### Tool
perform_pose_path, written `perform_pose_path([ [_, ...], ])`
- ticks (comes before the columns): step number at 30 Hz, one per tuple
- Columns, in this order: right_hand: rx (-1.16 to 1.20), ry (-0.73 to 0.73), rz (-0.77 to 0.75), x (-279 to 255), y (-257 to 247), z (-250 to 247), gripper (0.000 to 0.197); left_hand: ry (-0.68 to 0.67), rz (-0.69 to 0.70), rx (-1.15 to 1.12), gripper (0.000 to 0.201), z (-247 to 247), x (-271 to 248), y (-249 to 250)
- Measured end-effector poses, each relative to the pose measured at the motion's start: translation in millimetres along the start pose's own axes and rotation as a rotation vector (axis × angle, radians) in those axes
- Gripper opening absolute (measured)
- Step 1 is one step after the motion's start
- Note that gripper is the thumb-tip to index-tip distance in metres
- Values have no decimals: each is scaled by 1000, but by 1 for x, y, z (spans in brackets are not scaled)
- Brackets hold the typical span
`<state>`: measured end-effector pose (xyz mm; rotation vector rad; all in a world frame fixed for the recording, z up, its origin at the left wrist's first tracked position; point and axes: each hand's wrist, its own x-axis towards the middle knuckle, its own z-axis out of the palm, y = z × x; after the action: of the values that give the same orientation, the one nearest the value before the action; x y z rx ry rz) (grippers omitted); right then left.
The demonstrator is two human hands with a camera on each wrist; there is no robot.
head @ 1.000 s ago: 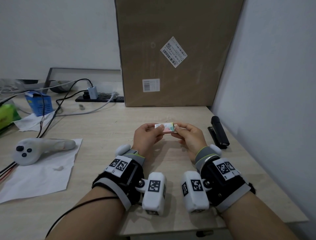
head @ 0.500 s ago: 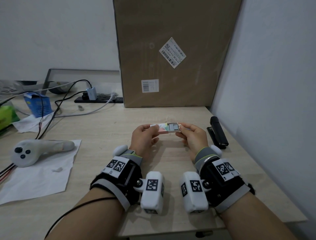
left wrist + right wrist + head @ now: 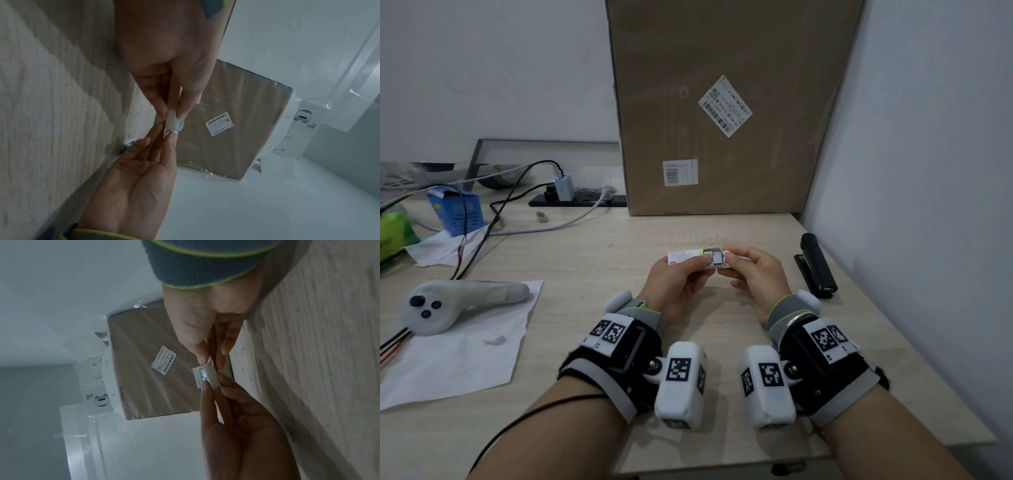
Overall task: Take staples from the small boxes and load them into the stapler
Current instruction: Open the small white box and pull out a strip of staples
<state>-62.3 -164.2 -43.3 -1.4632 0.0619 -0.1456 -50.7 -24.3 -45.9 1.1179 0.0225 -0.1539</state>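
While the big brown cardboard box point(image 3: 726, 106) stands at the back of the pale wood tabletop point(image 3: 571, 260) against the white wall, two white labels with bar codes show on its front. The tilted one reads "15 Y5 EE 15 X 32"; the rest is too small to read. A sheet of white paper point(image 3: 458, 353) lies on the left with a white controller point(image 3: 448, 306) on it. A blue box point(image 3: 457, 214) and a black power strip point(image 3: 578, 200) sit farther back. The black stapler point(image 3: 816, 265) lies shut on the right, near the wall. The left hand point(image 3: 676, 286) pinches the sleeve of the small staple box point(image 3: 688, 257) above the tabletop. The right hand point(image 3: 755, 274) pinches its inner tray, slid partway out, with grey staples point(image 3: 716, 257) showing.
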Motion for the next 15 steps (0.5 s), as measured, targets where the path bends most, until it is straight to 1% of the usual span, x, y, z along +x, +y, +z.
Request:
perform_pose_path([
  [3, -132, 52, -97, -1, -1, 0, 20, 50, 37, 16, 26, 0, 1, -1],
  [6, -276, 117, -304, 1, -1, -2, 15, 97, 73, 56, 35, -1, 2, -3],
  [10, -564, 91, -538, 2, 0, -2, 6, 96, 124, 150, 30, -1, 1, -3],
  [12, -674, 97, -614, 4, 4, -4, 6, 89, 140, 179, 29, -1, 0, -3],
  [15, -743, 115, -683, 8, 7, -5, 7, 101, 150, 189, 31, -1, 0, -2],
])
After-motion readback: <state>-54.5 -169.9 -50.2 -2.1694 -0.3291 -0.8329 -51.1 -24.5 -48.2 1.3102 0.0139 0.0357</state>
